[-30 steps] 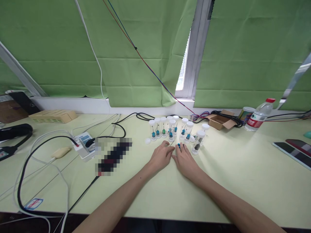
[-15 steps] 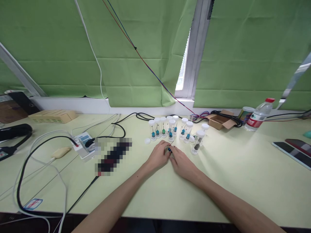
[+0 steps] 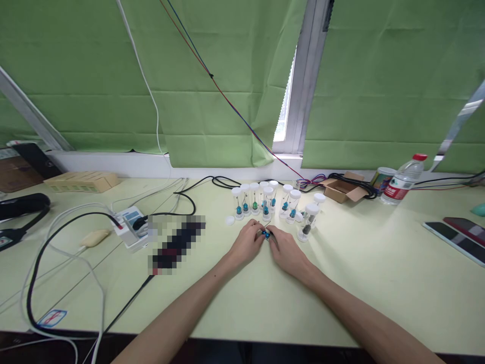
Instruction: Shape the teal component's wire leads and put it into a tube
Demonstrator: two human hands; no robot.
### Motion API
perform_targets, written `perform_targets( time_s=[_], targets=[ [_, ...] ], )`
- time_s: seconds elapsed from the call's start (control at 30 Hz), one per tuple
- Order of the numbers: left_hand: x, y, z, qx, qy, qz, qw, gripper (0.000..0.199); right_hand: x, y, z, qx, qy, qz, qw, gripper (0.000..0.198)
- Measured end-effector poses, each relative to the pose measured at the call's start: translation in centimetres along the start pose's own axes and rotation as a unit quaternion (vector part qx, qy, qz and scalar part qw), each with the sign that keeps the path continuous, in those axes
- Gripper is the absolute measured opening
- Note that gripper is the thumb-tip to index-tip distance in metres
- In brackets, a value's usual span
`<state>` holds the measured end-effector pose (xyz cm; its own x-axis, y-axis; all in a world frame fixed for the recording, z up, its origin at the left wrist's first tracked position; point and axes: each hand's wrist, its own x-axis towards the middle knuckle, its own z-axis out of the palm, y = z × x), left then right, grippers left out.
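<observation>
A small shiny blue piece with a thin stem (image 3: 266, 234) is pinched between my two hands, just above the table top; its exact kind is too small to tell. My left hand (image 3: 248, 242) grips it from the left with closed fingers. From the other side, the bent fingers and thumb of my right hand (image 3: 287, 251) close on it too. Clear tubes with white caps (image 3: 255, 198) stand beyond my fingers, several holding similar blue pieces. A tube with a dark piece (image 3: 307, 223) is right of my right hand. A loose white cap (image 3: 229, 220) lies left of the tubes.
At the left are a white power strip (image 3: 132, 230), tangled cables (image 3: 32, 283) and a pixelated dark object (image 3: 178, 242). An open cardboard box (image 3: 343, 188) and a water bottle (image 3: 403, 182) stand at the back right. Flat phone-like devices (image 3: 454, 242) lie far right.
My right fingers have shifted slightly right, apart from the left ones, and more of the blue piece shows between them. The tubes have stayed in place.
</observation>
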<state>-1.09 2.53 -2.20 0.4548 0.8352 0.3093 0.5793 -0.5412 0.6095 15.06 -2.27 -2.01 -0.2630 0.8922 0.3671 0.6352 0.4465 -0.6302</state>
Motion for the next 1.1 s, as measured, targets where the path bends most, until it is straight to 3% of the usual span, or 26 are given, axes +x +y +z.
perform_targets(
  time_s=[0.27,0.43,0.63,0.77,0.93,1.1],
  targets=[
    [0.2,-0.3,-0.2,-0.003,0.041,-0.004,0.999,0.014,0.1,0.5,0.3,-0.032,0.013,0.002,0.999,0.031],
    [0.6,-0.5,-1.0,-0.07,0.096,-0.078,0.99,0.013,0.2,0.8,0.3,-0.037,0.057,-0.005,0.998,0.036],
    [1.4,-0.5,-2.7,-0.255,0.132,-0.154,0.945,0.023,0.2,0.2,-0.1,-0.082,0.121,-0.023,0.989,0.026],
    [1.6,-0.4,-3.8,-0.335,0.15,-0.17,0.914,0.028,0.1,0.0,-0.1,-0.121,0.096,0.022,0.988,0.015],
    [1.4,-0.6,-4.0,-0.304,0.142,-0.147,0.93,0.032,-0.2,0.1,0.3,-0.172,0.002,0.089,0.981,0.007],
    [1.1,-0.2,-3.6,-0.16,0.105,-0.088,0.977,0.016,-0.2,-0.2,0.2,-0.209,-0.046,0.103,0.971,0.006]
  ],
)
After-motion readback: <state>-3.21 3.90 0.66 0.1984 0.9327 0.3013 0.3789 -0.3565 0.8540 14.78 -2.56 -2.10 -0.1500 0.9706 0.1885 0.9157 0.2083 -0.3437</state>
